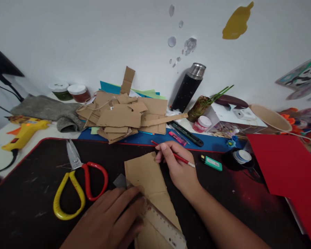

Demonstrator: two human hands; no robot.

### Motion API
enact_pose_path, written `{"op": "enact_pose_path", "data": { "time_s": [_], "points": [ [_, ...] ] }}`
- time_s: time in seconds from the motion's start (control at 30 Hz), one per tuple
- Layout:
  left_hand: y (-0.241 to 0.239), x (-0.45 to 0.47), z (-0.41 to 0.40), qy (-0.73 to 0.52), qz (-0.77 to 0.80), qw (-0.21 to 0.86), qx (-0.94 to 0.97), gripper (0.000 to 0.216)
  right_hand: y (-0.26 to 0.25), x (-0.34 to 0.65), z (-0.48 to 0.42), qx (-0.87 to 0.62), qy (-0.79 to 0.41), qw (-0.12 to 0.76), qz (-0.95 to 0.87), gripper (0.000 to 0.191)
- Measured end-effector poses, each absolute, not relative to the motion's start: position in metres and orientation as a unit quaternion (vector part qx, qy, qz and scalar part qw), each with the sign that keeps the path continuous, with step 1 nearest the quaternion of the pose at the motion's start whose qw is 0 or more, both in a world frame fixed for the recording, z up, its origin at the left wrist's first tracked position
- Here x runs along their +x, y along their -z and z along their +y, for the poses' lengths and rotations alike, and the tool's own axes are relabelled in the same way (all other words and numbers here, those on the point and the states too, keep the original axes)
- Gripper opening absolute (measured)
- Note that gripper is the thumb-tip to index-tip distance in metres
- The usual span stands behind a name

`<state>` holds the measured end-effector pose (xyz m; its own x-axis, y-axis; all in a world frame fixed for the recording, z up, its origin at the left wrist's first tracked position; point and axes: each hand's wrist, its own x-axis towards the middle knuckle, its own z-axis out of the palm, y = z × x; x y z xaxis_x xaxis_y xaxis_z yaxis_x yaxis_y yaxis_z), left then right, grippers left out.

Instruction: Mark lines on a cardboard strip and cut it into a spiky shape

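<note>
A long strip of brown cardboard (150, 176) lies on the dark mat in front of me. Across it runs a worn, translucent ruler (162, 223), set at a slant. My left hand (114, 214) rests over the ruler's upper part, fingers bent and pressing on it, so that stretch is hidden. In my right hand (180, 166) a red pencil (180, 158) is pinched, its tip pointing up and left, away from the cardboard. The right hand's fingers are beside the cardboard's upper right corner. Scissors (76, 176) with one yellow and one red handle lie open to the left.
Cardboard scraps (121, 116) are heaped at the back. A yellow glue gun (26, 133) lies far left. A black flask (188, 88), a box cutter (186, 133) and a green lighter (211, 162) are behind and right. Red sheets (287, 166) cover the right side.
</note>
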<state>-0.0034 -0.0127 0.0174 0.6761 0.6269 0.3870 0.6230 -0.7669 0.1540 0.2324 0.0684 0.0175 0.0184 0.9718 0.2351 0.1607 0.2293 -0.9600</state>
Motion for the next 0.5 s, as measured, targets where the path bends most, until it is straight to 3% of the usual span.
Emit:
{"op": "enact_pose_path", "data": {
  "time_s": [0.5],
  "points": [
    [-0.0187,-0.0084,-0.0142,-0.227,0.339,0.029,0.913,0.034,-0.0202,0.2324,0.0684,-0.495,-0.384,0.514,-0.586,0.027]
  ]
}}
